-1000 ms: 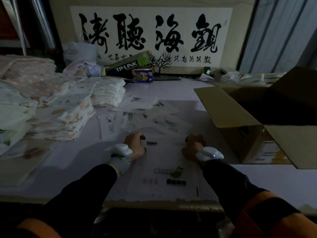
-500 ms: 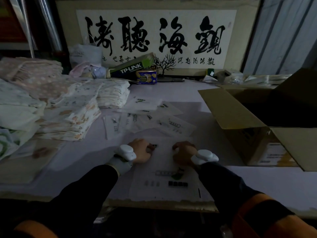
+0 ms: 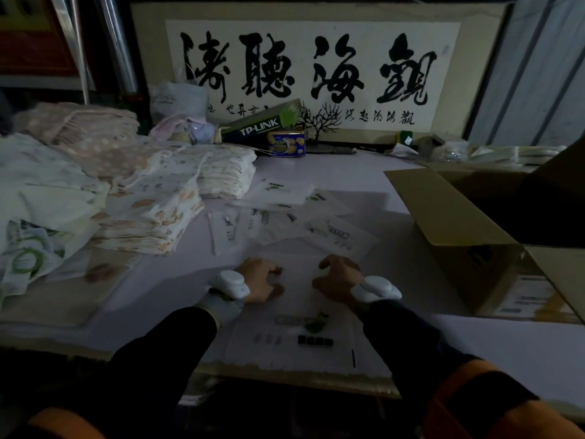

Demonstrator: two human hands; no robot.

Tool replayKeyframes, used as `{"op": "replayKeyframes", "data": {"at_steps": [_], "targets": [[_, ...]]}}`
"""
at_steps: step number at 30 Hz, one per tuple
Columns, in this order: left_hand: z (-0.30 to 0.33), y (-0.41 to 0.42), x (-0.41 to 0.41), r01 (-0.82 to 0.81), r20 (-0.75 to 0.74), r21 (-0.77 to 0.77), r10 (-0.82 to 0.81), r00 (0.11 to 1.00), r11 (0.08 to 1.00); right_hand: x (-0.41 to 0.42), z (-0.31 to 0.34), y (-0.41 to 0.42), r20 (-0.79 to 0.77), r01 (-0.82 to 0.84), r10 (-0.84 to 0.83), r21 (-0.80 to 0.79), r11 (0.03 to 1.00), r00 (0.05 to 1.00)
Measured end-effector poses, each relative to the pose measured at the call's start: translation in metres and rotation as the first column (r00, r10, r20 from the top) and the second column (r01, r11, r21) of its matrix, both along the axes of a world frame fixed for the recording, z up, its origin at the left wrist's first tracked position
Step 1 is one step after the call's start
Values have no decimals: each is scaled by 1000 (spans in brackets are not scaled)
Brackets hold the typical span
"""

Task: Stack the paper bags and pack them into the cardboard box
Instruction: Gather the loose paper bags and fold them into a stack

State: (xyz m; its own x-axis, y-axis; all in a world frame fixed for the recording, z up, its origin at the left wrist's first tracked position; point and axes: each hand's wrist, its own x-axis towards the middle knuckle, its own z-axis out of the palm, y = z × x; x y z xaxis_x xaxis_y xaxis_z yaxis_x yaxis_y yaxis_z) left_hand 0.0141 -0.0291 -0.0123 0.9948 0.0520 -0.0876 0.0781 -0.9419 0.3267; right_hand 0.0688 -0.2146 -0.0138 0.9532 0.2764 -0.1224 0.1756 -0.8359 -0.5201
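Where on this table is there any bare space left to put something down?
Bare white tabletop lies between the blue biscuit tin and the open cardboard box, and also near the front edge right of the right hand. The left is crowded with folded patterned bags.

Black sleeves (image 3: 171, 346), orange cuffs, white wrist devices (image 3: 230, 282).

Dim room, low light. Pale worktop (image 3: 364, 172) set against the back wall. Framed calligraphy panel (image 3: 311, 68), four large black characters on white, leans behind the worktop. Grey corrugated wall (image 3: 544, 74) at right; metal poles (image 3: 117, 42) and a red board (image 3: 34, 36) at upper left. Small black tree ornament (image 3: 319, 122) stands before the panel.
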Motion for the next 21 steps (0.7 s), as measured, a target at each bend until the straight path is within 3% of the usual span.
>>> {"op": "replayKeyframes", "data": {"at_steps": [9,21], "targets": [[-20,-8,11,-7,-111,38,11,994,999,-2,0,3,10,7,-7,8,1000,1000],[-13,-18,44,51,63,-60,-47,997,997,45,9,-19,89,135,-122,-161,978,989]]}}
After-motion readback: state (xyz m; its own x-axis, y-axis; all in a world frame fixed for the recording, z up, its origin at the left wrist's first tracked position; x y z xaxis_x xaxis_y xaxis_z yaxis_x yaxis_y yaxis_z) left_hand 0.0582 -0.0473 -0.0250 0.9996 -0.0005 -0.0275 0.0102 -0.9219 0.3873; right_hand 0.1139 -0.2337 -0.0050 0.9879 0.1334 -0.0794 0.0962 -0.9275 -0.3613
